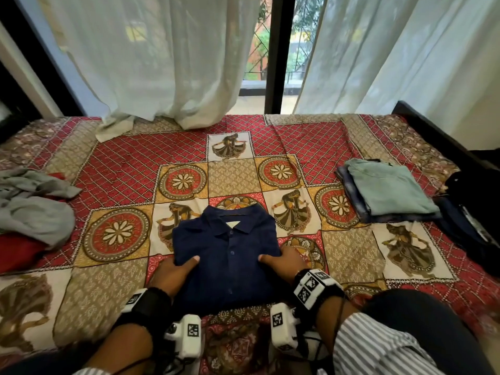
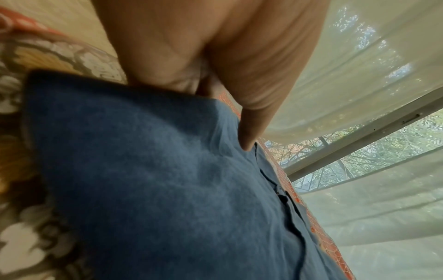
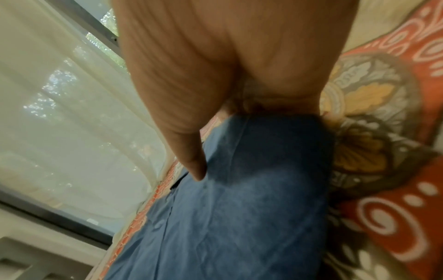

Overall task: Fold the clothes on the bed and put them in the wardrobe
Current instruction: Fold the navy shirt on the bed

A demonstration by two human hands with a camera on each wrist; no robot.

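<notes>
A folded navy blue collared shirt (image 1: 228,253) lies on the patterned bedspread (image 1: 338,142) in front of me, collar pointing away. My left hand (image 1: 176,269) grips its left edge, thumb on top and fingers tucked underneath. My right hand (image 1: 281,262) grips the right edge the same way. The left wrist view shows my left hand (image 2: 210,72) with its thumb pressed on the blue shirt (image 2: 155,180). The right wrist view shows my right hand (image 3: 227,75), thumb on the blue shirt (image 3: 239,217). The fingers under the cloth are hidden.
A stack of folded clothes (image 1: 389,190), teal on top, sits at the right. Dark garments (image 1: 476,226) lie at the far right edge. Unfolded grey and red clothes (image 1: 32,212) are heaped at the left. White curtains (image 1: 162,63) hang behind the bed.
</notes>
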